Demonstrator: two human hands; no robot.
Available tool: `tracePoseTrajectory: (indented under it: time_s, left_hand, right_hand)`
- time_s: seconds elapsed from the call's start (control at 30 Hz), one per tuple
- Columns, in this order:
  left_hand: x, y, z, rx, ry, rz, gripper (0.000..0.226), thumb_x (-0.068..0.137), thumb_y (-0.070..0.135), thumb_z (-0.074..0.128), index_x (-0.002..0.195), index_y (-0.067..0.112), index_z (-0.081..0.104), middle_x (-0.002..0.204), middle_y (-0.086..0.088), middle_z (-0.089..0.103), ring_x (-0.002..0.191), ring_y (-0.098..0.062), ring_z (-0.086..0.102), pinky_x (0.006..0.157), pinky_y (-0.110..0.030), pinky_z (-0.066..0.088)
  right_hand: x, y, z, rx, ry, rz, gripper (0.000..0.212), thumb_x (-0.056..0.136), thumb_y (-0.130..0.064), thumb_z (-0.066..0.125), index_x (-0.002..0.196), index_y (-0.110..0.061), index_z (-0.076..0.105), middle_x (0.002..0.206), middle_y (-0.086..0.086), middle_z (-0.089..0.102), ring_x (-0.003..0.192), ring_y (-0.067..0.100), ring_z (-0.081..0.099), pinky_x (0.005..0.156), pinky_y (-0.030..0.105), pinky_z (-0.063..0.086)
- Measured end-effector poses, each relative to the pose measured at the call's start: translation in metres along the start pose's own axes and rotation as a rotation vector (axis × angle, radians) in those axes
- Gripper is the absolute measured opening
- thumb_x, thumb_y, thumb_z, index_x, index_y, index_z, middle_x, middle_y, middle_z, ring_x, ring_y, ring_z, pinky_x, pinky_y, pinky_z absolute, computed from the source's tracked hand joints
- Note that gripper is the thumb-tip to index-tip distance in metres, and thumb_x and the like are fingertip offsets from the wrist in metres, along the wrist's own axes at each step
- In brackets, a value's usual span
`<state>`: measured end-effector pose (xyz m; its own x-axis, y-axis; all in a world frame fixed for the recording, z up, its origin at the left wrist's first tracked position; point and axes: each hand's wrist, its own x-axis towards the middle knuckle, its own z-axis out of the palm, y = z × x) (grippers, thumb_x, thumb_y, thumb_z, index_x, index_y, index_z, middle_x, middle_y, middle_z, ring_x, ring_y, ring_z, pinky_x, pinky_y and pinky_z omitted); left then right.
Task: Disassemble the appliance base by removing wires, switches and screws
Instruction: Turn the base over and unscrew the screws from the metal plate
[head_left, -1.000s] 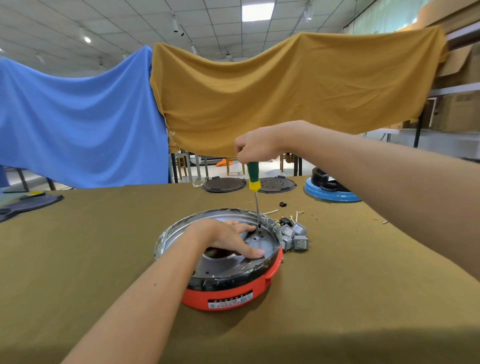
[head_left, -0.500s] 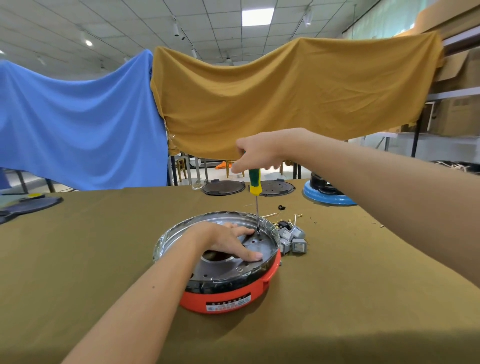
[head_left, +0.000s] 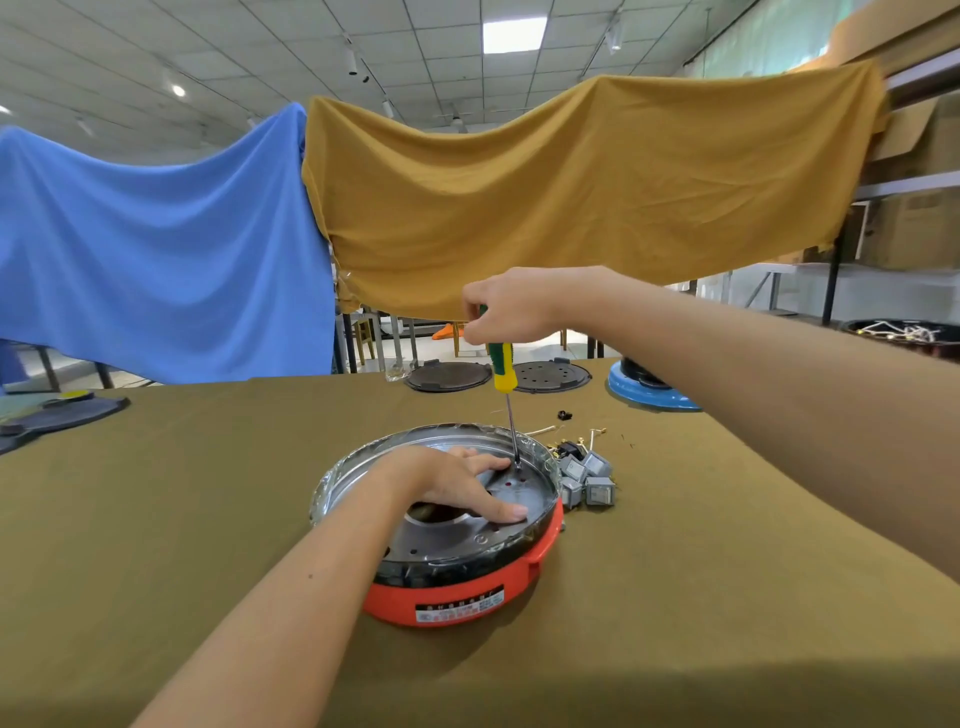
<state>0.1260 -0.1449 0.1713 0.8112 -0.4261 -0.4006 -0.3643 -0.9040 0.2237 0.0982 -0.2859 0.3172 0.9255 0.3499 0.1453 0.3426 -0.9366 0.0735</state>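
A round appliance base (head_left: 457, 597) with an orange shell and a shiny metal plate inside sits on the olive table in front of me. My left hand (head_left: 457, 483) lies flat on the metal plate, fingers spread, pressing it down. My right hand (head_left: 511, 306) grips the top of a green-and-yellow screwdriver (head_left: 503, 366) held nearly upright. Its tip rests on the plate near the far right rim, just beyond my left fingertips. A heap of grey switches (head_left: 587, 478) lies right of the base, with small brass terminals and wire bits (head_left: 592, 436) behind it.
Two dark round plates (head_left: 447, 375) (head_left: 550, 374) and a blue appliance base (head_left: 649, 389) stand at the table's far edge. A dark flat part (head_left: 57, 415) lies far left. A black bin with wires (head_left: 904, 332) is at far right. Blue and mustard cloths hang behind.
My right hand has turned on the screwdriver handle and regripped it; the tool stays on the same spot. My left hand stays pressed on the plate.
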Motion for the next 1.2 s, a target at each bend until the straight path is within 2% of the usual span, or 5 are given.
tracePoseTrajectory:
  time_s: [0.13, 0.4, 0.63, 0.93, 1.2]
  left_hand:
    - [0.002, -0.001, 0.001, -0.012, -0.001, -0.002, 0.101, 0.073, 0.081, 0.061, 0.154, 0.053, 0.006, 0.166, 0.009, -0.011, 0.154, -0.029, -0.006, 0.120, -0.061, 0.009]
    - [0.003, -0.002, 0.001, -0.016, -0.005, 0.002, 0.101, 0.073, 0.081, 0.061, 0.154, 0.053, 0.006, 0.166, 0.009, -0.011, 0.153, -0.030, -0.005, 0.120, -0.062, 0.010]
    - [0.003, -0.002, 0.002, -0.018, -0.003, 0.002, 0.102, 0.073, 0.080, 0.061, 0.154, 0.052, 0.006, 0.166, 0.010, -0.011, 0.153, -0.030, -0.005, 0.120, -0.062, 0.009]
    - [0.003, -0.002, 0.001, -0.007, -0.003, 0.000, 0.102, 0.072, 0.081, 0.061, 0.154, 0.052, 0.005, 0.166, 0.008, -0.010, 0.153, -0.033, -0.004, 0.119, -0.064, 0.010]
    - [0.003, -0.002, 0.001, -0.016, -0.007, 0.005, 0.102, 0.073, 0.080, 0.061, 0.154, 0.052, 0.005, 0.166, 0.008, -0.012, 0.153, -0.031, -0.006, 0.120, -0.063, 0.009]
  right_hand:
    - [0.004, -0.002, 0.004, -0.449, 0.171, 0.149, 0.058, 0.101, -0.063, 0.031, 0.095, -0.010, 0.056, 0.077, 0.001, 0.053, 0.065, 0.017, 0.051, 0.053, 0.030, 0.033]
    - [-0.004, 0.013, -0.005, 0.324, -0.044, -0.041, 0.029, 0.083, -0.001, 0.058, 0.109, -0.011, 0.055, 0.095, 0.007, 0.055, 0.070, 0.019, 0.046, 0.054, 0.026, 0.037]
    - [0.001, 0.011, 0.002, -0.320, 0.127, 0.186, 0.064, 0.098, -0.066, 0.037, 0.107, -0.007, 0.060, 0.085, 0.002, 0.058, 0.072, 0.018, 0.055, 0.057, 0.031, 0.039]
    - [-0.006, 0.022, -0.003, 0.292, 0.005, -0.066, 0.026, 0.084, 0.003, 0.056, 0.105, -0.009, 0.064, 0.081, -0.003, 0.050, 0.059, 0.011, 0.043, 0.046, 0.018, 0.035]
    - [-0.001, 0.021, 0.004, -0.215, 0.154, 0.092, 0.052, 0.101, -0.059, 0.038, 0.100, -0.012, 0.059, 0.086, 0.003, 0.059, 0.077, 0.021, 0.057, 0.061, 0.032, 0.042]
